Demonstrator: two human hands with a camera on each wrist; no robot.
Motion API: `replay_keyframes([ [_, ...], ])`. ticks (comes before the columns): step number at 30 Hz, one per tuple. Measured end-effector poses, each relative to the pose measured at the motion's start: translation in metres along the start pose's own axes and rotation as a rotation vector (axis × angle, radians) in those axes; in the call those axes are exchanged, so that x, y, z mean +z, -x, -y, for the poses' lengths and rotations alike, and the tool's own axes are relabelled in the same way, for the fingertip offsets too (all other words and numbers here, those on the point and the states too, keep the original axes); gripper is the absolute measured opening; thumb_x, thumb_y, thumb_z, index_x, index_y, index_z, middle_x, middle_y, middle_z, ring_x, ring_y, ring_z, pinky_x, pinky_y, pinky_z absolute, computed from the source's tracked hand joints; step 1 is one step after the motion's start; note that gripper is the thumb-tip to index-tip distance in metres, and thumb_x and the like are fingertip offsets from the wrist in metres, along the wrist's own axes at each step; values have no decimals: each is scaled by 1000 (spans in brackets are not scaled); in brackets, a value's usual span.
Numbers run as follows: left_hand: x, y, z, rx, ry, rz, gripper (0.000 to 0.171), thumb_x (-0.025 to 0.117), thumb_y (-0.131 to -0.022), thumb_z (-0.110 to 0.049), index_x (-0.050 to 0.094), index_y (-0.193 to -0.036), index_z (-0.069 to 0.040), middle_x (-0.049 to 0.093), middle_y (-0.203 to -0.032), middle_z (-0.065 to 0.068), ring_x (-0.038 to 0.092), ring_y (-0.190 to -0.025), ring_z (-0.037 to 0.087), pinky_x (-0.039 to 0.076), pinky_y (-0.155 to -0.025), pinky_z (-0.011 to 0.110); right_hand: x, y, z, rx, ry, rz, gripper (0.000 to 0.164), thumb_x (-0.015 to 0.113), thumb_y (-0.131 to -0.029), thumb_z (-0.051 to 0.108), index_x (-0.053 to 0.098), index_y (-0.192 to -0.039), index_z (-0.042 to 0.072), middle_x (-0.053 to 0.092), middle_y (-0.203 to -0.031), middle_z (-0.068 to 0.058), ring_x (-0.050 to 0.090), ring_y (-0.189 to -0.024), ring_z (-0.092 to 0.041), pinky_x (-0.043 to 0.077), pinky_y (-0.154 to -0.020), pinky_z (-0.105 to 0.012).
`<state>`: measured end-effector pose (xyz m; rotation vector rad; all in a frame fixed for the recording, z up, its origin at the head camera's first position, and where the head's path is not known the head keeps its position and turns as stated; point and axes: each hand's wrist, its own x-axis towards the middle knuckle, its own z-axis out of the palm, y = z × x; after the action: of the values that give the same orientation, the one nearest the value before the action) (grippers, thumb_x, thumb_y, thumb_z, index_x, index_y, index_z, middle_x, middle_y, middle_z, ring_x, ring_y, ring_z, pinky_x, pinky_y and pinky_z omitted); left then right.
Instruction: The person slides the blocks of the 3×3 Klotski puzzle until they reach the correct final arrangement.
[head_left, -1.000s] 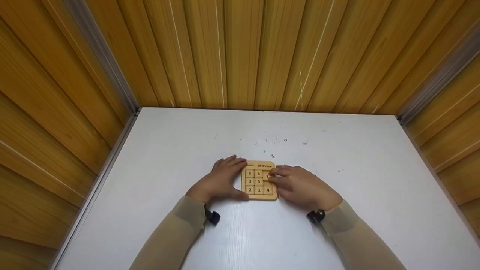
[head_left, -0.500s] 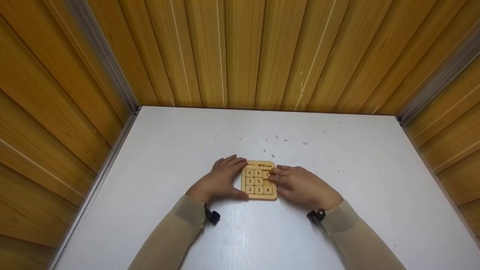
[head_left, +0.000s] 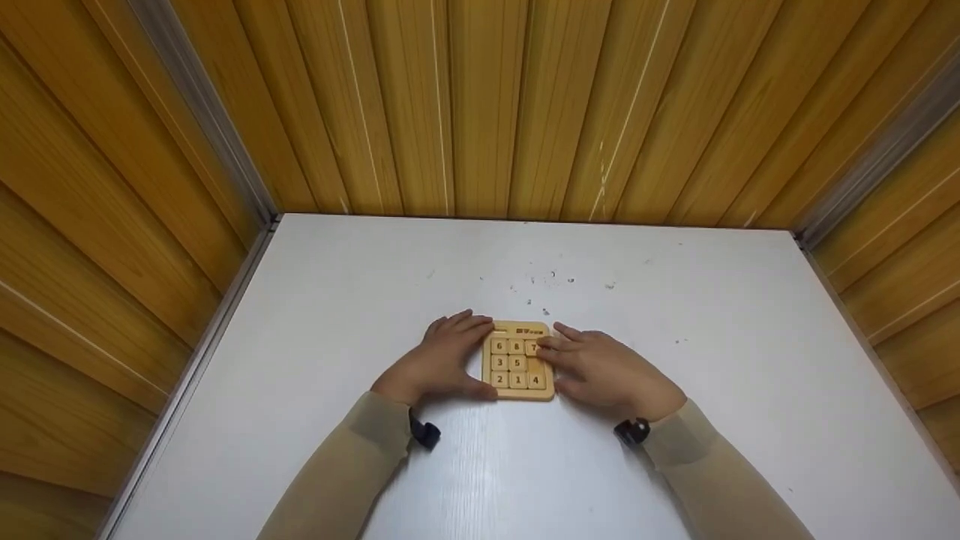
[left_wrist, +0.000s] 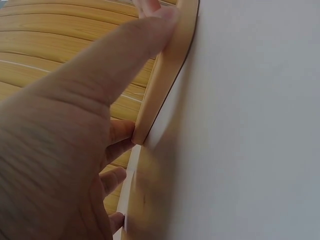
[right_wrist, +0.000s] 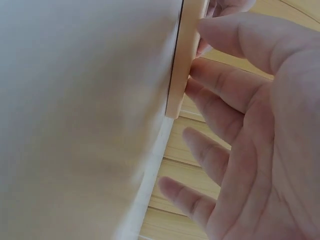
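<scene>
A wooden number sliding puzzle (head_left: pixel 517 394) lies flat on the white table, its tiles reading 6, 8, 7, then 3, 5 and a gap, then 2, 1, 4. My left hand (head_left: pixel 441 361) holds the board by its left side, thumb at the near corner and fingers at the far one. In the left wrist view the thumb (left_wrist: pixel 135 45) presses the board's edge (left_wrist: pixel 167 70). From the right, fingertips of my right hand (head_left: pixel 611 373) rest on the 7 tile (head_left: pixel 532 348), partly covering it. The right wrist view shows these fingers extended, with the thumb (right_wrist: pixel 225 32) against the board's side.
The white table (head_left: pixel 360 285) spreads around the board, with small dark marks (head_left: pixel 570 280) on its surface beyond it. Yellow wood-patterned walls (head_left: pixel 480 112) with grey metal corner posts enclose the back and both sides.
The 7 tile has slid slightly away from me, up level with the 8, and the gap beneath it shows more. A right fingertip has lifted outward. My left hand has stayed still.
</scene>
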<state>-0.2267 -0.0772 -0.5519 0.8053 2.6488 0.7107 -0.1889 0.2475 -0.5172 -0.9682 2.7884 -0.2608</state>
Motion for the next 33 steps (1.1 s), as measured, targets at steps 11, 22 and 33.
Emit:
replay_keyframes([
  [11,1,0,-3,-5,-36,-1,125,94,-79,-72,38,-178,-19,36,-187,-2,18,-179,30,12,-146,58,-4,5,9,-64,23,-26,48,64,-113,30,68,-158,16,62,-169,1,51,-165,-31,45,-133,-61],
  [22,-1,-1,0,-6,-9,-14,124,95,-79,-69,39,-178,-20,38,-186,-3,19,-179,29,11,-146,58,-12,6,22,-133,22,-30,28,68,-111,31,87,-131,23,81,-143,7,63,-155,-28,50,-126,-62],
  [33,0,1,-2,-20,-3,-6,125,96,-78,-68,38,-178,-21,37,-186,-4,18,-179,28,11,-146,58,-11,9,28,-140,53,-34,24,71,-110,31,89,-124,25,83,-137,9,64,-154,-29,51,-126,-63],
])
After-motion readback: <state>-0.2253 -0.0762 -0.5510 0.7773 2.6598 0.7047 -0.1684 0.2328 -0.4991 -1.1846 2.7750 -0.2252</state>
